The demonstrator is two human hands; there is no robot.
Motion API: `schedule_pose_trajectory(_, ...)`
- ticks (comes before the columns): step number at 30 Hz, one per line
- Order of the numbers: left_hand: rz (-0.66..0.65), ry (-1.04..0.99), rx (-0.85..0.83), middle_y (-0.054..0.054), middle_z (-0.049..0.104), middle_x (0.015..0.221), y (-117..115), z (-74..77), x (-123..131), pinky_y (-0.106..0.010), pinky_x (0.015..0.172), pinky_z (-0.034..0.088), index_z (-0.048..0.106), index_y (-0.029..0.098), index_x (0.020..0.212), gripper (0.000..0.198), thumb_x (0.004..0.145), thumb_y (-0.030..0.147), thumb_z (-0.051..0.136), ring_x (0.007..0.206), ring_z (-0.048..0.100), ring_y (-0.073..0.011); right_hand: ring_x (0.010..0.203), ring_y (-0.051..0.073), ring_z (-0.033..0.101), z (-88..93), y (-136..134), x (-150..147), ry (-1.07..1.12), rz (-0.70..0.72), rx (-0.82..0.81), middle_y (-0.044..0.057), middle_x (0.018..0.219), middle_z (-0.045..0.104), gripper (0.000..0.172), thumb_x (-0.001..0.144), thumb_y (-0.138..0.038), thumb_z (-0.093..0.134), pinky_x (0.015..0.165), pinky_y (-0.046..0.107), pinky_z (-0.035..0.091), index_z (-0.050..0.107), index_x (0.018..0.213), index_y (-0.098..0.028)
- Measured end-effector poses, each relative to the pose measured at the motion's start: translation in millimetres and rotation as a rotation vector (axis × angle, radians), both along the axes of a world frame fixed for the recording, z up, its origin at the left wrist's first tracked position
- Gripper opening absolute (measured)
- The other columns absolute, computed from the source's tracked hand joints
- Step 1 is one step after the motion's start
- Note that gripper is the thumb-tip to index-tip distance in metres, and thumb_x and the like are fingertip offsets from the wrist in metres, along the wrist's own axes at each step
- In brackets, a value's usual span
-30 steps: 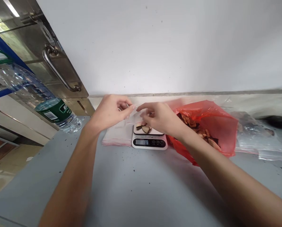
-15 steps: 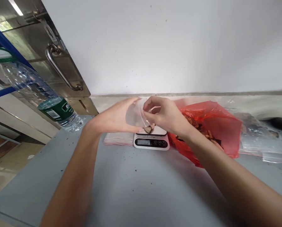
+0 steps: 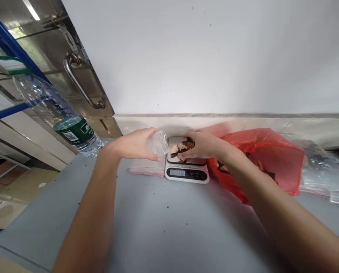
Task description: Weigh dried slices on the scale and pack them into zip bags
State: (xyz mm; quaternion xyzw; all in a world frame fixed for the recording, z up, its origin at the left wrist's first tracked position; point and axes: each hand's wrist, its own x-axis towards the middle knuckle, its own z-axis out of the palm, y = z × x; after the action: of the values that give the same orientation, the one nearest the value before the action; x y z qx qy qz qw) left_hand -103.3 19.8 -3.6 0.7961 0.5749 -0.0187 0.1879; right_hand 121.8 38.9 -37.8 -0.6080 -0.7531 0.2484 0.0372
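Observation:
My left hand [image 3: 135,144] holds a small clear plastic bag [image 3: 157,143] with its mouth turned toward the scale. My right hand [image 3: 202,146] rests on the white digital scale [image 3: 186,172] and grips several brown dried slices [image 3: 183,146] lying on its platform. The scale's display reads 112. A stack of flat clear bags with pink edges [image 3: 146,170] lies on the grey table just left of the scale, under my left hand.
An open red plastic bag [image 3: 271,159] with more dried slices lies right of the scale. Clear bags [image 3: 325,174] lie at the far right. A water bottle [image 3: 58,115] stands at the table's left edge beside a steel door with a handle [image 3: 82,85].
Both hands pulled the small bag open above the scale. Then my right hand dropped to the scale's platform and closed on the slices, while my left hand kept the bag.

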Motion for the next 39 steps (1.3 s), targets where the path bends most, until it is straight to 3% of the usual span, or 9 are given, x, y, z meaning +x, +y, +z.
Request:
schedule_pose_trajectory(4,0.002,0.034,-0.043,-0.008,0.052,0.163,1.7,-4.1,5.1,-0.041,0.110,0.050,0.043,0.028,0.158,0.088,0.080,0.060,0.070,0.142,0.055,-0.0368,0.075,0.019,0.061,-2.2,-0.1,0.8,0.111,0.024,-0.017,-0.001,0.079,0.066,0.017,0.071,-0.020,0.075,0.061,0.028,0.041,0.060,0.078,-0.023)
schedule_pose_trajectory(11,-0.019,0.006,-0.051,-0.012,0.058,0.156,7.6,-14.5,12.3,-0.046,0.100,0.053,0.054,0.029,0.147,0.085,0.073,0.065,0.072,0.134,0.060,-0.0414,0.059,0.013,0.043,-7.4,-4.4,14.6,0.298,0.041,0.041,-0.004,0.060,0.047,0.027,0.063,-0.007,0.063,0.052,0.027,0.032,0.042,0.060,-0.024)
schedule_pose_trajectory(17,-0.048,-0.023,-0.040,-0.011,0.063,0.152,7.1,-15.0,14.8,-0.042,0.097,0.054,0.058,0.031,0.143,0.081,0.072,0.065,0.074,0.131,0.063,-0.0401,0.066,0.016,0.054,-10.1,-2.8,19.4,0.304,-0.030,0.052,-0.002,0.064,0.058,0.020,0.063,-0.003,0.060,0.060,0.028,0.039,0.059,0.066,-0.023)
schedule_pose_trajectory(23,-0.054,-0.016,-0.067,-0.013,0.058,0.157,6.7,-16.2,16.7,-0.045,0.104,0.051,0.051,0.028,0.151,0.089,0.075,0.067,0.072,0.135,0.060,-0.0403,0.064,0.014,0.054,-9.0,-1.0,28.3,0.408,-0.007,0.057,-0.003,0.064,0.058,0.014,0.068,-0.012,0.064,0.062,0.027,0.043,0.057,0.060,-0.022)
schedule_pose_trajectory(30,-0.069,-0.026,-0.074,-0.010,0.059,0.157,5.5,-11.1,17.1,-0.044,0.106,0.051,0.050,0.031,0.152,0.085,0.078,0.067,0.072,0.136,0.060,-0.0387,0.063,0.016,0.061,-5.3,1.2,32.5,0.528,-0.006,0.039,-0.001,0.067,0.065,0.006,0.073,-0.015,0.069,0.060,0.029,0.047,0.067,0.073,-0.021)
schedule_pose_trajectory(35,-0.074,-0.054,-0.052,-0.010,0.054,0.161,4.4,-6.8,14.4,-0.045,0.110,0.048,0.045,0.031,0.157,0.092,0.078,0.071,0.071,0.141,0.055,-0.0389,0.060,0.013,0.057,10.5,-7.3,29.2,0.662,0.114,0.088,-0.001,0.072,0.066,0.009,0.078,-0.026,0.075,0.059,0.028,0.048,0.068,0.073,-0.022)
schedule_pose_trajectory(37,-0.080,-0.082,-0.034,-0.011,0.057,0.158,3.4,-6.9,16.4,-0.044,0.108,0.049,0.047,0.029,0.155,0.091,0.079,0.072,0.071,0.139,0.057,-0.0382,0.065,0.015,0.063,12.3,-10.2,24.9,0.650,0.159,0.155,0.001,0.080,0.071,0.004,0.079,-0.022,0.073,0.059,0.029,0.051,0.073,0.083,-0.022)
schedule_pose_trajectory(39,-0.097,-0.121,-0.022,-0.011,0.060,0.154,2.0,-7.0,20.0,-0.042,0.104,0.051,0.051,0.027,0.151,0.087,0.079,0.071,0.072,0.135,0.060,-0.0372,0.071,0.018,0.068,10.9,-13.0,18.4,0.593,0.170,0.228,0.002,0.084,0.075,0.018,0.078,-0.013,0.069,0.063,0.030,0.054,0.074,0.092,-0.022)
